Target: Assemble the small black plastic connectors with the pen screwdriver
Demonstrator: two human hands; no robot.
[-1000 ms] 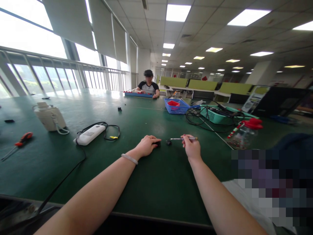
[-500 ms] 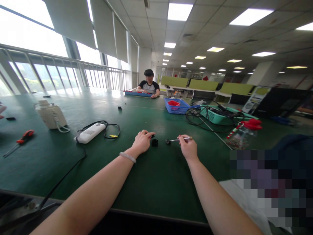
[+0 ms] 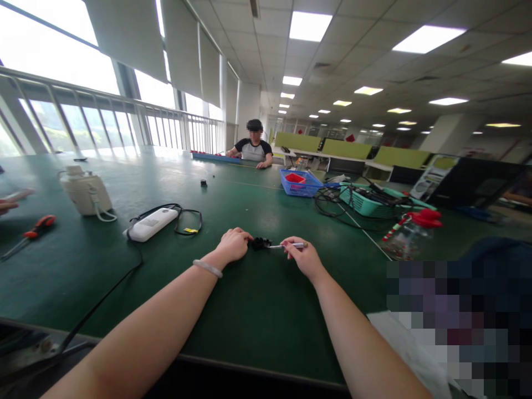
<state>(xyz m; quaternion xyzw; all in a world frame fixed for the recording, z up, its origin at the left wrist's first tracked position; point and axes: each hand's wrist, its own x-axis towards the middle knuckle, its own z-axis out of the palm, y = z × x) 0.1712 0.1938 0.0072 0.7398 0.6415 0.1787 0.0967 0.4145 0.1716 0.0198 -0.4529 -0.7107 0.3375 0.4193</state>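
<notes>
On the green table, small black parts [image 3: 261,243] lie together between my hands. My left hand [image 3: 234,245] is closed, its fingertips against the left side of these parts; the exact grip is too small to see. A slim screwdriver [image 3: 298,245] with a thin silver shaft is pinched in my right hand [image 3: 305,258]. Its tip points left and reaches the right edge of the black parts. Where one part ends and another begins cannot be made out.
Left on the table [image 3: 166,293] are a white device [image 3: 154,224] with a black cord, a beige bottle [image 3: 85,191] and an orange-handled screwdriver [image 3: 39,226]. A blue basket [image 3: 301,188], green basket [image 3: 361,200] with cables and red-lidded jar [image 3: 411,238] stand right. Another person [image 3: 253,149] sits opposite.
My right hand has moved left, bringing the screwdriver and the dark piece at its tip to the black parts. My left hand has shifted slightly left and down.
</notes>
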